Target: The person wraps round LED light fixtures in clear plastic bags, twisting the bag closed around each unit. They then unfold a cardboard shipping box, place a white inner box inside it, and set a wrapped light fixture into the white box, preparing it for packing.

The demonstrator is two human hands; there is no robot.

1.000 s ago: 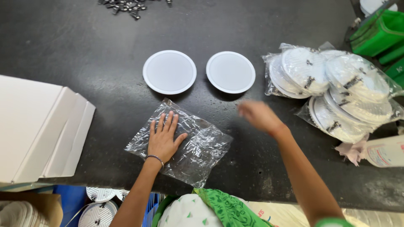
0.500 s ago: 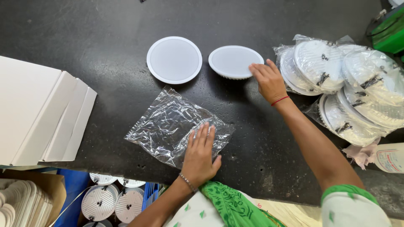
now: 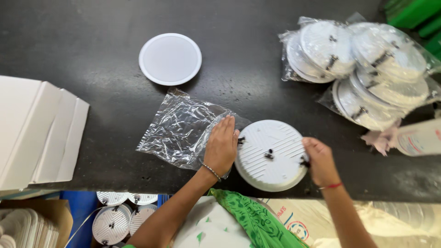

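Observation:
A round white light fixture [image 3: 270, 154] lies back-up near the table's front edge, its ribbed back and spring clips showing. My right hand [image 3: 320, 160] grips its right rim. My left hand [image 3: 222, 146] lies flat on the right end of a clear plastic bag [image 3: 181, 127], fingertips next to the fixture's left rim. A second round white fixture [image 3: 170, 58] lies face-up farther back on the black table [image 3: 92, 36].
Several bagged fixtures [image 3: 363, 64] are piled at the right. Flat white cardboard sheets [image 3: 36, 133] lie at the left edge. A pale bottle [image 3: 420, 138] and crumpled tissue sit far right. More fixtures [image 3: 117, 218] lie below the table.
My right hand has pulled one fixture from the back of the table to the front edge and turned it back-up. My left hand has shifted to the bag's right end.

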